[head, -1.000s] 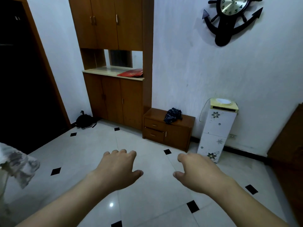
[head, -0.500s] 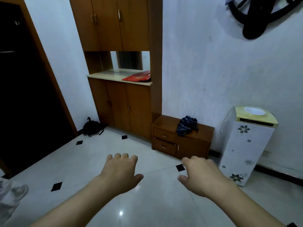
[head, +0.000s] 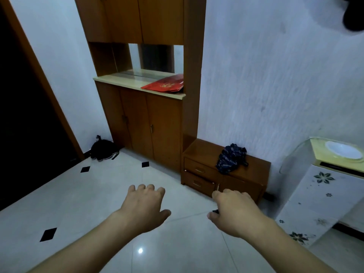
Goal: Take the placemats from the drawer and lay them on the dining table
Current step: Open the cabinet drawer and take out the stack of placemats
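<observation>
No placemats are to be seen; two drawers, both shut, are set one above the other in the left half of a low wooden cabinet standing against the white wall. A dark crumpled cloth is laid on the cabinet's top. Both hands are held out, palms down, above the tiled floor in front of the cabinet. The left hand is empty, its fingers loosely curled and slightly apart. The right hand is also empty, with fingers curled downward and nothing clamped; its knuckles appear just below the lower drawer. To the cabinet's left, a tall cupboard is fitted, with a red folder lying on its ledge. A black bag is left on the floor by the doorway. At the right, a white flowered dispenser is placed.
</observation>
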Available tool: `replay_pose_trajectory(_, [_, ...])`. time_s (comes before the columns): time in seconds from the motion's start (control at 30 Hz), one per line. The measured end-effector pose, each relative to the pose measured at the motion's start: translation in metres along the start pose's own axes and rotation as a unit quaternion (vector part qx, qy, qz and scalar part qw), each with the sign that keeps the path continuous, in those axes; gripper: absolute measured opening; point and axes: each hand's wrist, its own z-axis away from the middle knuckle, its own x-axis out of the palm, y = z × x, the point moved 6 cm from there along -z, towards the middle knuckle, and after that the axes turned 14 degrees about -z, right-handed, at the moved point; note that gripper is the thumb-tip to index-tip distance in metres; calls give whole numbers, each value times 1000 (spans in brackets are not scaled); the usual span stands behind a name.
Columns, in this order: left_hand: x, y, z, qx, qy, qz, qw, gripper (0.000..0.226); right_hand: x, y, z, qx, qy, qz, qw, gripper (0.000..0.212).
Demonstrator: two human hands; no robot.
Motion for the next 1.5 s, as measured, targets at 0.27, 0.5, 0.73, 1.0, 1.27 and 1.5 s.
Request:
replay_pose_trajectory(0.27, [3, -46, -192, 83, 39, -16, 996, 53, -13, 17, -173, 74, -9, -23, 997, 39])
replay_pose_trajectory(0.5, [9, -56, -333, 147, 56, -11, 988, 57, -11, 52, -281, 132, -8, -65, 989, 40])
replay_pose_trajectory(0.73, [35, -37, -462, 169, 81, 22, 982, 54, 1, 116, -389, 138, -8, -110, 984, 36])
replay_pose_trajectory(1.0, [111, 4, -628, 150, 34, 43, 987, 41, 59, 223, -550, 110, -11, -208, 972, 36])
replay_pose_trajectory(1.27, [203, 64, -769, 179, -17, 53, 982, 39, 152, 307, -666, 132, -62, -240, 960, 33])
replay_pose_trajectory(1.5, [318, 122, -845, 234, -63, 50, 969, 46, 250, 343, -737, 154, -88, -226, 958, 31])
